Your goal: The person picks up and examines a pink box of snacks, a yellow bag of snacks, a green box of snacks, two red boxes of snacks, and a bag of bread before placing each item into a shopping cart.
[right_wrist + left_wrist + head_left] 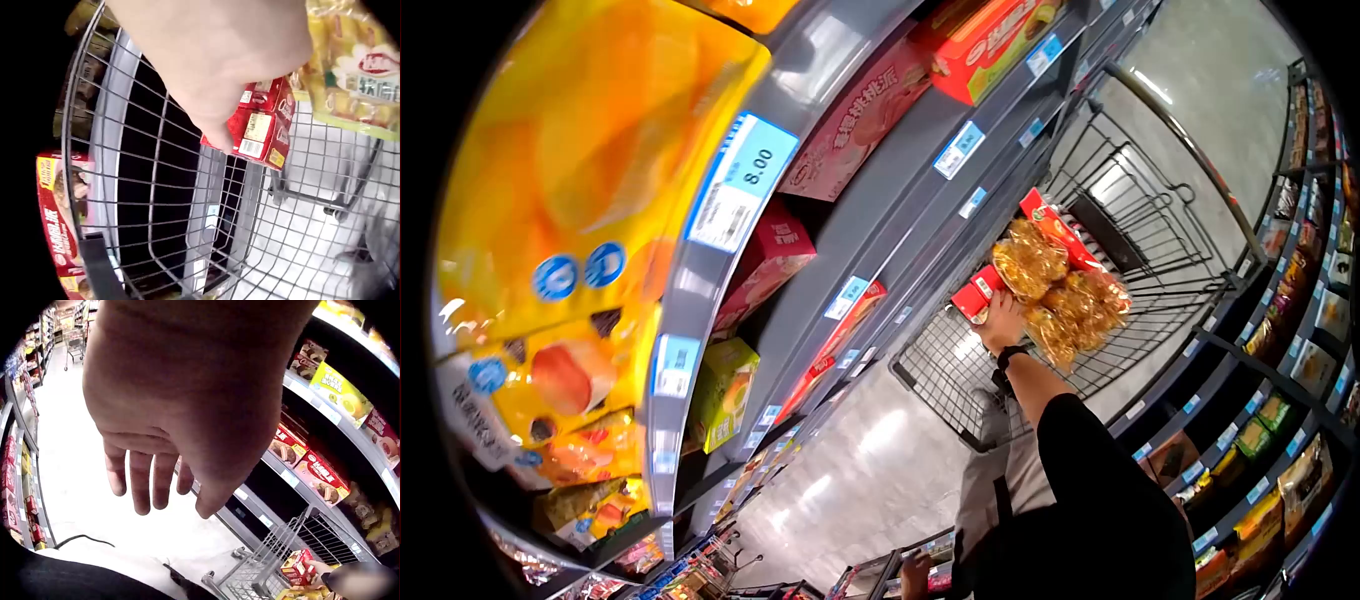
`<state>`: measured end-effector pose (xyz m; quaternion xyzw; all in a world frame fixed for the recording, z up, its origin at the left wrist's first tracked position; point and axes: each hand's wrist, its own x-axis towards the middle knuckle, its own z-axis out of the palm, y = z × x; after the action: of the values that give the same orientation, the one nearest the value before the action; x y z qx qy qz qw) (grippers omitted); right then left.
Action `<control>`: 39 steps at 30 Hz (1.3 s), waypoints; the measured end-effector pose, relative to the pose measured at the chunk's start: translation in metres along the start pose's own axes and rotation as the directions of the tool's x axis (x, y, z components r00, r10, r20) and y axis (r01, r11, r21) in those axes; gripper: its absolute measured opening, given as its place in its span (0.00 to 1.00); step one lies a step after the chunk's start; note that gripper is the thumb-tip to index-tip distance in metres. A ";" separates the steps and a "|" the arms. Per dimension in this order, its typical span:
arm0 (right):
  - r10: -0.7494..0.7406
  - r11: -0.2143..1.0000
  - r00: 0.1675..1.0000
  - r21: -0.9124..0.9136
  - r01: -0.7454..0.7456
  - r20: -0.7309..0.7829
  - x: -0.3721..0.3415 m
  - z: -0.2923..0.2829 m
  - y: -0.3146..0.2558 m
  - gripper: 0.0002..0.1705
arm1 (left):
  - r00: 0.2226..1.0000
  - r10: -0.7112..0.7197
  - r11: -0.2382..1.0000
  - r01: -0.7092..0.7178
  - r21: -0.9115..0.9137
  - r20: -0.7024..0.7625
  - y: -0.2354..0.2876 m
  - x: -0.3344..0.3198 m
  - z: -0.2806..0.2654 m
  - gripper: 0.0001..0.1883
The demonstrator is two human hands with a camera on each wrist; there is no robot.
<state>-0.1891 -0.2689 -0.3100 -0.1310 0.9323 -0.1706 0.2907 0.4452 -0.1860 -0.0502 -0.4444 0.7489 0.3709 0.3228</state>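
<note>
Yellow snack packets line a store shelf as the right hand grips a red box inside a shopping cart, beside golden packs, while the left hand hangs loose and empty, fingers parted.

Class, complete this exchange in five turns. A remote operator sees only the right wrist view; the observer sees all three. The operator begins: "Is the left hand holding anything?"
Observer: No, the left hand holds nothing.
Operator: I see red packaging at the right hand and a yellow bag. What else is in the cart?
Observer: Another red package, between the yellow bags and the cart's dark panel.
Operator: Anything on the right wrist?
Observer: Yes, a dark band.
</note>
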 end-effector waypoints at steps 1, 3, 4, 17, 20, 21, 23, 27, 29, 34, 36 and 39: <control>-0.001 1.000 1.000 0.000 0.001 0.003 0.011 0.007 -0.004 0.63 | 0.994 -0.110 0.988 0.111 -0.112 0.013 0.017 -0.002 0.002 0.18; 0.053 0.996 0.996 -0.067 -0.057 -0.072 0.021 0.010 -0.012 0.70 | 0.951 -0.309 0.896 0.301 -0.326 0.026 0.038 -0.001 0.007 0.19; 0.053 0.995 0.999 -0.090 -0.054 -0.007 0.025 0.011 -0.014 0.76 | 0.932 -0.361 0.859 0.348 -0.375 0.037 0.046 0.000 0.010 0.19; -0.013 0.947 0.993 0.317 0.051 -0.120 -0.056 -0.007 -0.015 0.73 | 0.921 -0.384 0.670 0.229 -0.706 -0.066 0.040 0.002 0.019 0.23; -0.216 0.550 0.976 0.822 0.150 -0.033 -0.110 -0.017 -0.011 0.67 | 0.952 -0.276 0.688 0.100 -0.719 -0.132 0.085 0.013 -0.051 0.24; -0.186 0.431 0.970 0.900 -0.065 0.159 -0.145 -0.045 -0.023 0.64 | 0.958 -0.256 0.710 0.094 -0.698 -0.131 0.092 0.015 -0.071 0.28; -0.232 0.312 0.857 0.870 -0.382 0.459 -0.215 -0.112 -0.056 0.57 | 0.953 -0.119 0.823 -0.062 -0.565 -0.277 0.085 0.024 -0.090 0.28; -0.521 0.258 0.748 0.912 -0.320 0.410 -0.326 -0.124 -0.080 0.53 | 0.949 0.150 0.521 -0.314 -0.794 -0.278 0.072 0.042 -0.137 0.34; -0.573 0.329 0.634 0.854 -0.403 0.519 -0.384 -0.132 -0.106 0.52 | 0.886 0.347 0.238 -0.401 -0.885 -0.308 0.072 0.035 -0.169 0.38; -0.642 0.444 0.552 0.845 -0.299 0.533 -0.491 -0.106 -0.162 0.38 | 0.843 0.343 -0.230 -0.353 -0.907 -0.415 0.047 0.011 -0.176 0.41; -0.619 0.388 0.593 0.856 -0.341 0.516 -0.524 -0.107 -0.187 0.38 | 0.847 0.284 -0.321 -0.359 -0.877 -0.450 0.032 0.000 -0.177 0.36; -0.581 0.431 0.657 0.866 -0.253 0.481 -0.549 -0.100 -0.207 0.37 | 0.826 0.197 -0.393 -0.426 -0.815 -0.527 0.031 -0.015 -0.185 0.32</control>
<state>0.2198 -0.2437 0.1223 -0.1164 0.4756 -0.5936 0.6387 0.3946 -0.3250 0.0660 -0.3091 0.2684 0.8495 -0.3327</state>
